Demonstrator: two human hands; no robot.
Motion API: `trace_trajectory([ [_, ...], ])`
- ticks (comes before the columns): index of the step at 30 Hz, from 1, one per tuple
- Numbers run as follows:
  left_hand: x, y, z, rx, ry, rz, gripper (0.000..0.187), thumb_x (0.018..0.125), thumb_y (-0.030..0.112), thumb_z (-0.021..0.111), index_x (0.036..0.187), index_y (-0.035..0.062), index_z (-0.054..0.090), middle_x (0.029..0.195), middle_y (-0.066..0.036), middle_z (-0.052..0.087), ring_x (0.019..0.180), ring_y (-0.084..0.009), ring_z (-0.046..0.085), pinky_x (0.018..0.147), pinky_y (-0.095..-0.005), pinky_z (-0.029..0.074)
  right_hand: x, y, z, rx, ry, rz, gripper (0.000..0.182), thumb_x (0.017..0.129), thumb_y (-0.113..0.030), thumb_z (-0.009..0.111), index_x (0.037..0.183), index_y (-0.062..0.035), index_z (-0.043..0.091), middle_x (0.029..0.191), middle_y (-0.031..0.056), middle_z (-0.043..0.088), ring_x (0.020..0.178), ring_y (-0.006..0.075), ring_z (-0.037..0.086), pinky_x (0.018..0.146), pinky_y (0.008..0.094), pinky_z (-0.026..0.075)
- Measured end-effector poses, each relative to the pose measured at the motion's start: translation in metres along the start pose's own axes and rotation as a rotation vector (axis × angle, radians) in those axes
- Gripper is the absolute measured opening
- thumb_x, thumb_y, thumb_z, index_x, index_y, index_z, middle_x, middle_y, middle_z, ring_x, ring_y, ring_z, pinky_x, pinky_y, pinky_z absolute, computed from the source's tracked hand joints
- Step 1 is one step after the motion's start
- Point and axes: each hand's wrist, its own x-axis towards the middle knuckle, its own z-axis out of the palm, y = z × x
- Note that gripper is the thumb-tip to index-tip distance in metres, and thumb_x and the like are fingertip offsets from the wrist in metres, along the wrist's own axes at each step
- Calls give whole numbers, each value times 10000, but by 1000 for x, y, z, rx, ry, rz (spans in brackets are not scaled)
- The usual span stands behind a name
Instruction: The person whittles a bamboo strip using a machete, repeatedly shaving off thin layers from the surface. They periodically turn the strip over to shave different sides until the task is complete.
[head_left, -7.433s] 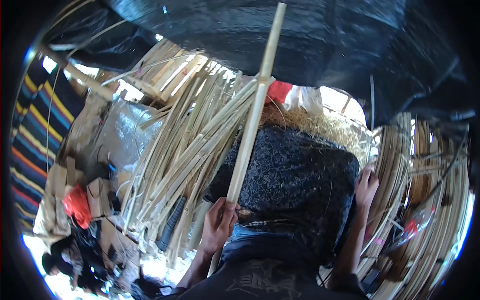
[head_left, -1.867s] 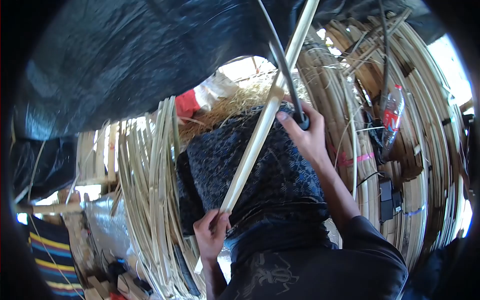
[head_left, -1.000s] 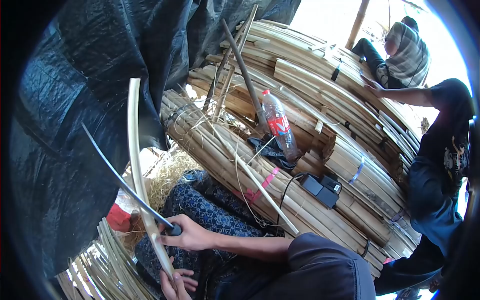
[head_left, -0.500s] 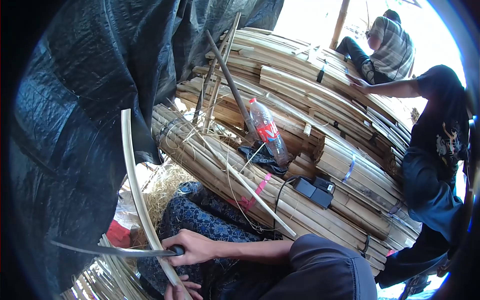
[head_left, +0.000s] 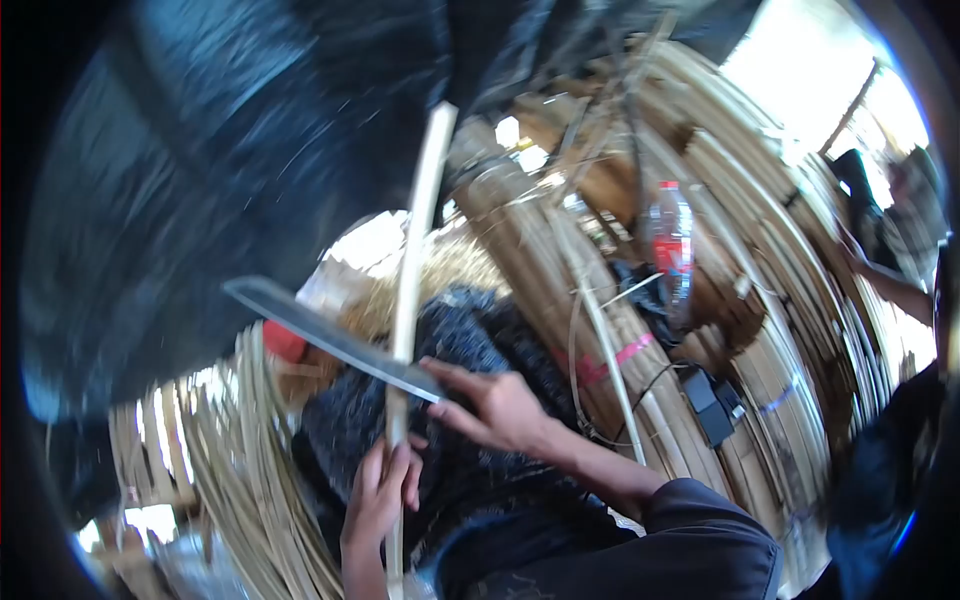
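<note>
Left hand [head_left: 370,505] fingers pinch the wood strip [head_left: 413,255], right hand [head_left: 510,412] fingers seem wrapped on the blurry knife [head_left: 325,340]; best angle shallow, left thumb clear.

My blade [head_left: 335,342] is grey metal with a dull sheen, laid against a pale, smooth-looking bamboo strip [head_left: 412,260]. Glossy black plastic sheeting [head_left: 230,150] hangs behind, all creased. Dark patterned cloth [head_left: 455,350] covers my lap, matt I think, but it's blurry. The bottle [head_left: 672,250] is shiny clear plastic.
</note>
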Motion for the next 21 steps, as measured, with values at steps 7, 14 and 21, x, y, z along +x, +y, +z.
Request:
trace_trajectory([
  [7,-6,10,16,268,263,177,310,1097,259,429,992,-4,555,745,-68,568,639,-145,537,609,-325,460,23,3,10,-251,113,-297,524,855,-564,724,992,-60,692,740,92,723,638,237,724,553,342,558],
  [14,-6,0,18,68,287,21,286,1097,237,436,984,-1,547,686,-16,493,588,-88,442,538,-283,386,33,-4,3,-400,-136,-89,618,850,-706,630,830,-88,641,578,104,655,500,290,671,455,395,495],
  [21,-7,4,19,16,266,0,259,1099,216,429,1060,-8,552,735,-2,490,605,-55,411,529,-254,367,22,5,14,-302,-221,-150,587,862,-679,631,832,-93,655,554,96,633,516,297,671,492,402,515],
])
